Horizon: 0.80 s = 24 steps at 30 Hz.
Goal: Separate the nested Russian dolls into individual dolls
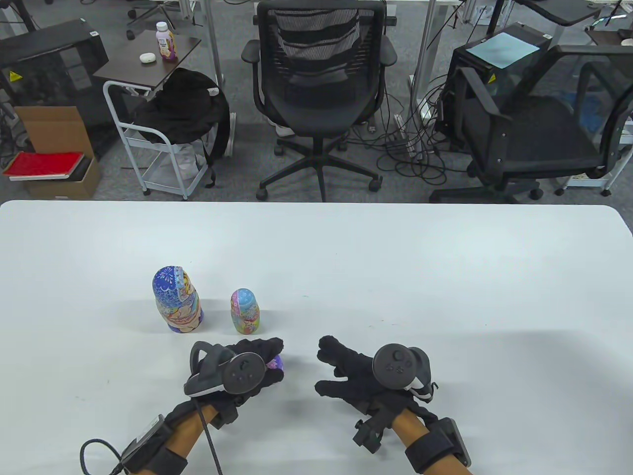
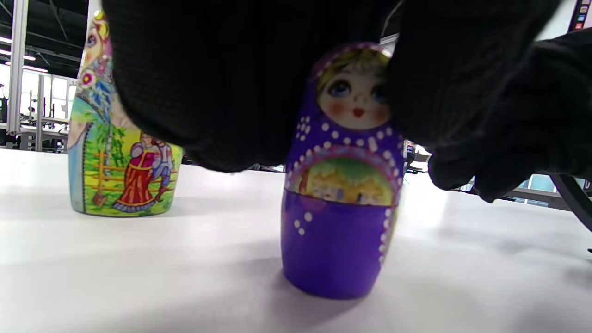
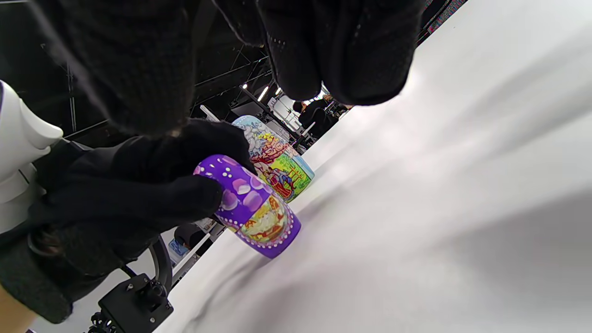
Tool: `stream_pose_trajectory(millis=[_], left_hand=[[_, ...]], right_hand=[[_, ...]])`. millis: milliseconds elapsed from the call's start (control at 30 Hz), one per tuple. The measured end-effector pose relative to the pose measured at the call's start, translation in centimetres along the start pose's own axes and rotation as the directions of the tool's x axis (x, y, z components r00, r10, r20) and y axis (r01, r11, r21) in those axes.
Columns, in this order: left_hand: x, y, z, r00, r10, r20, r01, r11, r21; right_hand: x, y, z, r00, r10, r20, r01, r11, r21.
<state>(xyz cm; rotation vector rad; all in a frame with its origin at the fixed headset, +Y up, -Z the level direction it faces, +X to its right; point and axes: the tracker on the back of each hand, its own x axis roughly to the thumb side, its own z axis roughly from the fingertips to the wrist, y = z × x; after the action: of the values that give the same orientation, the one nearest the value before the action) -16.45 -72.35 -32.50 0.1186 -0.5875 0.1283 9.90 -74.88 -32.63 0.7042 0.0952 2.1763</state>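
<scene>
Table view: left hand [image 1: 249,365] curled over a purple doll [image 1: 275,364] near the front edge, only a sliver of purple visible past the fingers.
Left wrist view: purple doll [image 2: 342,185] upright on the table [image 2: 138,277], base down, seam closed, gloved fingers [image 2: 444,92] gripping the head from above.
Right wrist view: purple doll [image 3: 252,208] held at its top by left-hand fingers [image 3: 185,196]; tilt of the doll likely down to the tilted camera.
Right hand: [image 1: 356,373] empty, fingers loosely spread, just beside the left hand, touching no doll.
Other dolls: big doll [image 1: 177,299] and mid doll [image 1: 245,310] standing upright farther back, near each other but apart, both closed.
Progress: judged partway; purple doll not yet opened, possibly with smaller ones inside.
Risk, grip: hold on the head only; a pull with no hand on the base likely to lift the whole doll instead of parting the halves.
Risk, jam: tight seam plus knit gloves, so a slip or a sudden release, with an inner doll dropping out and rolling.
Risk, neighbours: mid doll close behind the left hand; a jerk backwards apt to topple it.
Surface: white, smooth, matte, with soft shadows under both hands; little to stop a round doll rolling.
Room: office, grey carpet, black mesh chair [image 1: 319,94], a second chair [image 1: 534,128] at right, small side table with a bottle [image 1: 165,42], cardboard box [image 1: 57,148], floor cables [image 1: 415,148].
</scene>
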Motion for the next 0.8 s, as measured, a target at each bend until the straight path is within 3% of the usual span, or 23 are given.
stream_pose_trajectory(millis=[267, 433, 800], left_hand=[[1.7, 3.2, 1.3, 0.988, 0.140, 0.059, -0.147, 0.981, 0.125], [3.2, 3.8, 1.7, 0.972, 0.201, 0.121, -0.218, 0.963, 0.156], [5.1, 4.1, 1.9, 0.942, 0.246, 0.227, -0.288, 0.942, 0.174]], right_hand=[[1.3, 1.6, -0.2, 0.998, 0.051, 0.031, -0.054, 0.996, 0.073], [2.5, 3.0, -0.2, 0.997, 0.028, 0.067, -0.036, 0.991, 0.128], [3.0, 3.2, 0.0, 0.996, -0.009, 0.090, 0.005, 0.999, 0.049]])
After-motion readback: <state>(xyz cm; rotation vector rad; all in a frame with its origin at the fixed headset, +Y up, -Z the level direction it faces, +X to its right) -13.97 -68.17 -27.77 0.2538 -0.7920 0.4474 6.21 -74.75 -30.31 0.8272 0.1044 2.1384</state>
